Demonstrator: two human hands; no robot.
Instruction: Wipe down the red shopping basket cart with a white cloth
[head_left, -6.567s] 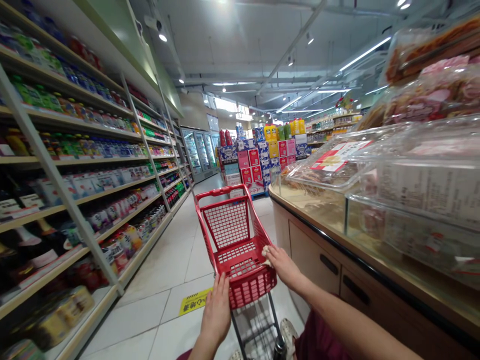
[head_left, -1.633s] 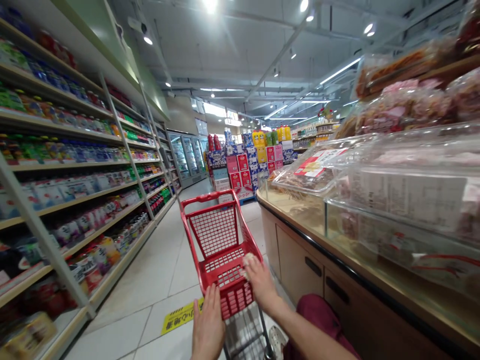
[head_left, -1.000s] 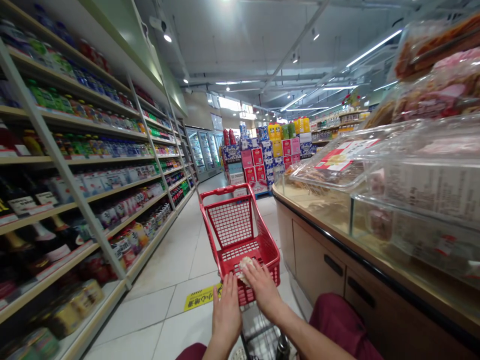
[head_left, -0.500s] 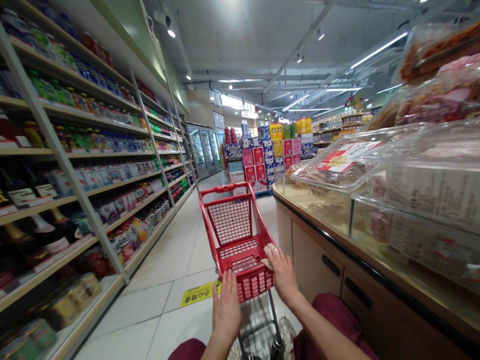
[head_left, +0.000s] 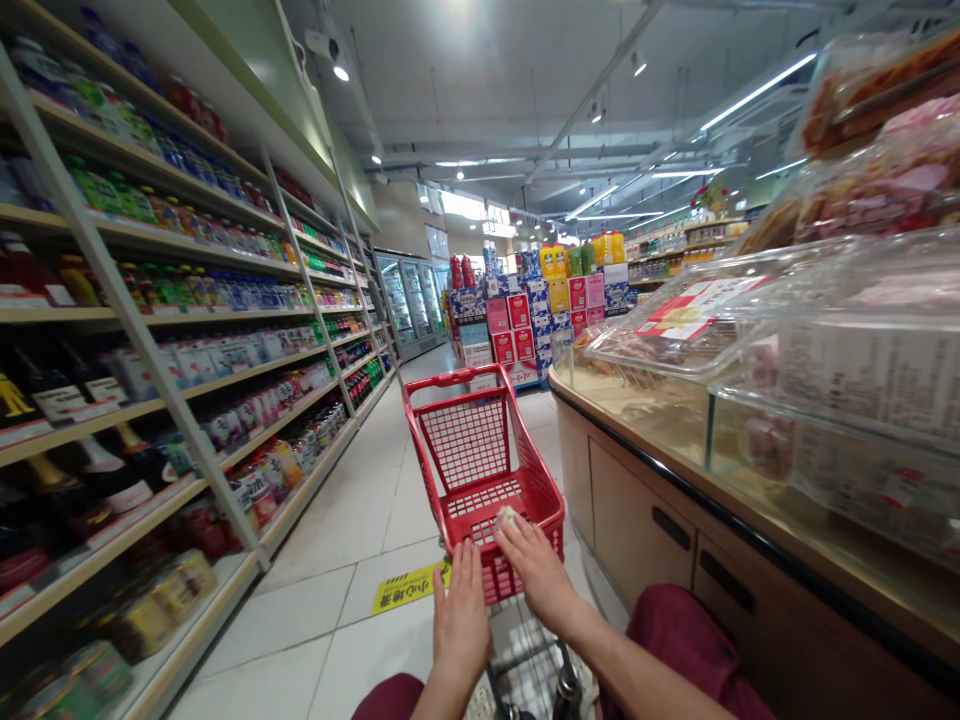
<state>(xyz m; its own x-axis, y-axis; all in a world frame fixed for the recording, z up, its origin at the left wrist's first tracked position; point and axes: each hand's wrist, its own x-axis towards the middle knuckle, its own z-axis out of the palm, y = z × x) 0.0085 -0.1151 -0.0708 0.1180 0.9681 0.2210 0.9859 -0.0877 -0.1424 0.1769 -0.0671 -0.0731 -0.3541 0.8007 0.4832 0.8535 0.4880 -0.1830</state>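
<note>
A red plastic shopping cart basket stands in front of me, its near rim under both hands. My right hand lies over the middle of that rim with a pale, crumpled cloth under its fingers; most of the cloth is hidden. At the left part of the near rim, my left hand rests with its fingers stretched out flat and nothing in them. Below the basket, the metal lower frame of the cart shows between my knees.
Shelves of bottles and cans line the left side. A wooden counter with clear packed food trays stands close on the right. Stacked drink cartons are ahead. A yellow floor sticker lies left of the cart.
My right hand has slid with the cloth from the basket's right near corner leftward to the middle of the near rim. My left hand stays on the rim.
</note>
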